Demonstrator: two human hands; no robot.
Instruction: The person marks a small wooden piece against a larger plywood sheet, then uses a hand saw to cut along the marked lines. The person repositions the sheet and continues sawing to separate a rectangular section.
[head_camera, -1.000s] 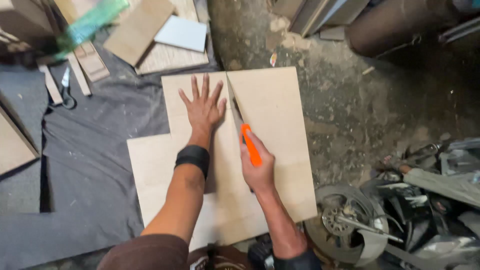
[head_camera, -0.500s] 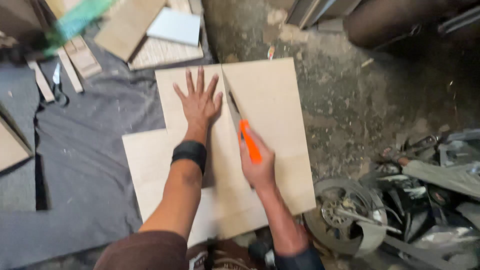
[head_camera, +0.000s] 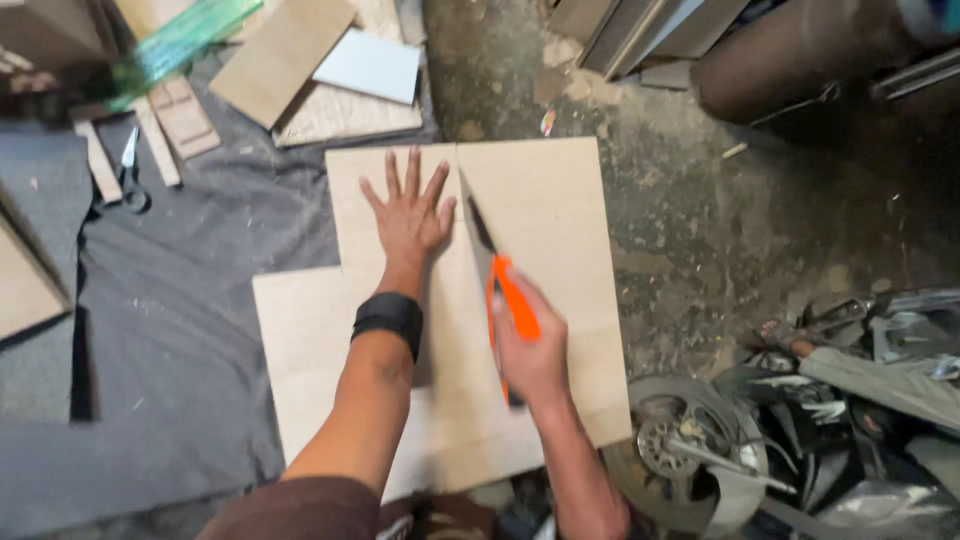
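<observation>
1. A large pale plywood sheet (head_camera: 560, 250) lies flat on the floor, its left part over a dark grey cloth (head_camera: 200, 300) and its right part over bare concrete floor (head_camera: 720, 230).
2. A straight cut line runs from the sheet's far edge down toward the near edge. Judging by the blade's place, the far stretch of the line is scored; the stretch beneath and behind the right hand, toward the near edge, looks left to do. The two halves lie together, not parted.
3. The left hand (head_camera: 408, 215) is spread wide, palm down, pressing the sheet just left of the line; a black wristband sits on the straight forearm.
4. The right hand (head_camera: 530, 350) is closed around an orange-handled utility knife (head_camera: 505, 290), its dark blade tip on the line and pointing away from the person.
5. Scissors (head_camera: 130, 170), wood offcuts and a white panel (head_camera: 370, 65) lie near the cloth's far edge; a wheeled machine (head_camera: 690, 450) stands by the sheet's near right corner.
</observation>
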